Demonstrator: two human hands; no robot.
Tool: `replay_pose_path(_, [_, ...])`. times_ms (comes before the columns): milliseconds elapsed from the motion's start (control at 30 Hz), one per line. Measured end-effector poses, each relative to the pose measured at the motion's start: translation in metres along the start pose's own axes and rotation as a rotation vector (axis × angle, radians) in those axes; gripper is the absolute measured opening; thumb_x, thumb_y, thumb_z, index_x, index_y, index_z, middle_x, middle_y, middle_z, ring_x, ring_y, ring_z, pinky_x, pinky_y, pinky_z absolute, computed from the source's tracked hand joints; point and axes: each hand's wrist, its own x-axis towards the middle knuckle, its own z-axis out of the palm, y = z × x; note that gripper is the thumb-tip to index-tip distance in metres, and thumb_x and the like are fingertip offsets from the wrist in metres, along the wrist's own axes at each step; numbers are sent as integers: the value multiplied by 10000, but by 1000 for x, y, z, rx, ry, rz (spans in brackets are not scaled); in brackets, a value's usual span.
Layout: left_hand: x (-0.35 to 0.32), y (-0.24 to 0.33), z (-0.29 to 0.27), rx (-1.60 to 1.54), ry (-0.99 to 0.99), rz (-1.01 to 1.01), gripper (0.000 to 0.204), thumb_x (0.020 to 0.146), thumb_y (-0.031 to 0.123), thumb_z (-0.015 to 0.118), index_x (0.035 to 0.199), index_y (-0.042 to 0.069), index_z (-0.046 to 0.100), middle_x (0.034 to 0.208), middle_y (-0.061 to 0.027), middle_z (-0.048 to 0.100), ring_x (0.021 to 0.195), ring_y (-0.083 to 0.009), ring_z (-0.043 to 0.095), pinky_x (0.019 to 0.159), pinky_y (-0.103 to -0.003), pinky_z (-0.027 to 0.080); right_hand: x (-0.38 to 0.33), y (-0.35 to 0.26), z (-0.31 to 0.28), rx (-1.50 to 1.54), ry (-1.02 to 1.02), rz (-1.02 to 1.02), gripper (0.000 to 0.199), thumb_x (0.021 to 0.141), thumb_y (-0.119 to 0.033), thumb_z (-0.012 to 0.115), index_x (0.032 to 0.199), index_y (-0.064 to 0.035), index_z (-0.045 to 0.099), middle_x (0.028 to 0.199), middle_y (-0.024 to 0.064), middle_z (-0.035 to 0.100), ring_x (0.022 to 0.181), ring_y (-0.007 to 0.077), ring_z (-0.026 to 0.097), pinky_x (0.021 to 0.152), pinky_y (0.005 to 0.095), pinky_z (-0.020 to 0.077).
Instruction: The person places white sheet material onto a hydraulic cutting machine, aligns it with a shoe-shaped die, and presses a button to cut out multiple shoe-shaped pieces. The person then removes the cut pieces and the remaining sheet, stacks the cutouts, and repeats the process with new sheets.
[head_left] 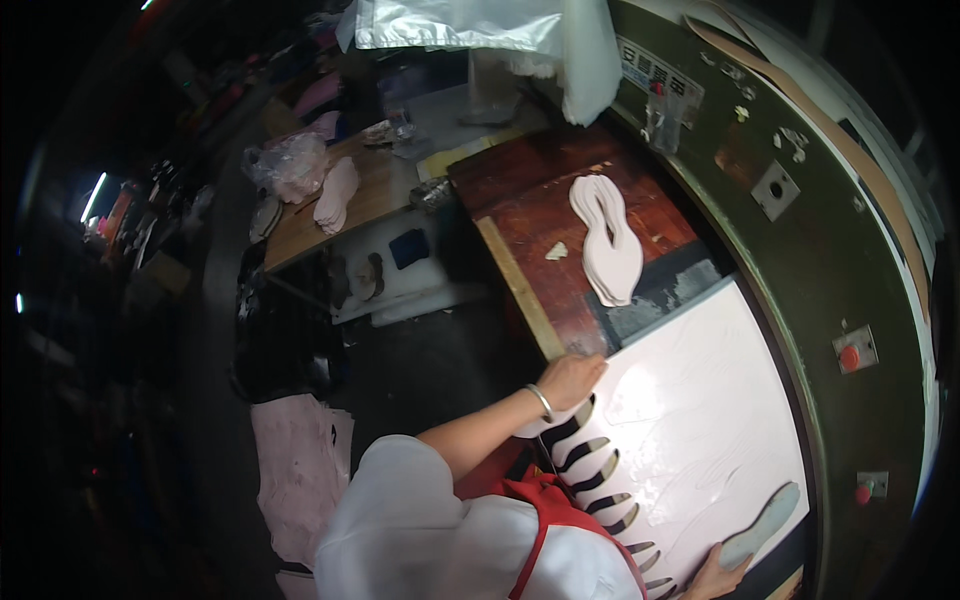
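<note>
A large pale pink sheet (690, 400) lies over the work surface, with a row of curved cut-outs along its left edge. My left hand (572, 382), a bangle at its wrist, has its fingers closed on the sheet's far left corner. Low on the right, my right hand (718, 577) grips the near end of a grey-green, sole-shaped cutting die (762, 525), which rests on or just over the sheet near its right edge. Part of that hand falls outside the picture. Beyond the sheet, a stack of pale insoles (612, 255) sits on a reddish-brown board (520, 190).
A green machine body (770, 260) with red buttons (850, 357) runs along the right. Far left, a wooden table (375, 190) carries a plastic bag (285, 165) and more insoles (338, 195). Pink sheets (300, 480) hang at lower left. A scrap (556, 251) lies by the stack.
</note>
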Motion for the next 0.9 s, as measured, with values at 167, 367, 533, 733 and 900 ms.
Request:
replay_pose_path(167, [38,26,-23,255,83,-115,187,852,67,554,1032,54,603,923,-162,645,842,-359,605,754,-433,483,18,47,-30,1078,-270,641,675,809,-188,701,1393,-39,398,1101,136,625,973,225,604,839,336,494])
replay_pose_path(367, [138,211,85,-103,-201,328,308,774,57,662,1077,33,617,897,-106,642,854,-246,614,778,-363,491,90,131,-40,817,-94,785,731,681,-122,816,1317,-43,464,1090,154,614,965,221,599,830,324,493])
replay_pose_path(533, [122,357,229,-162,-726,1084,711,685,284,758,1235,-82,495,1308,-252,473,1214,-387,450,1059,-489,326,117,157,-12,81,44,452,838,551,-187,849,1294,-54,485,1206,234,502,1102,417,475,930,486,430])
replay_pose_path(733, [65,348,285,218,-748,1236,911,698,451,745,1372,-43,383,1444,-257,341,1388,-354,279,1140,-495,183,104,144,-24,130,187,475,751,620,-175,829,1280,-43,496,1297,239,422,1162,425,425,951,489,402])
replay_pose_path(900, [152,368,238,-349,-612,49,419,920,340,597,1069,-50,561,997,-177,639,923,-272,629,878,-399,506,103,97,-36,541,453,213,399,721,-43,732,1086,29,589,1095,210,575,992,374,562,842,411,475])
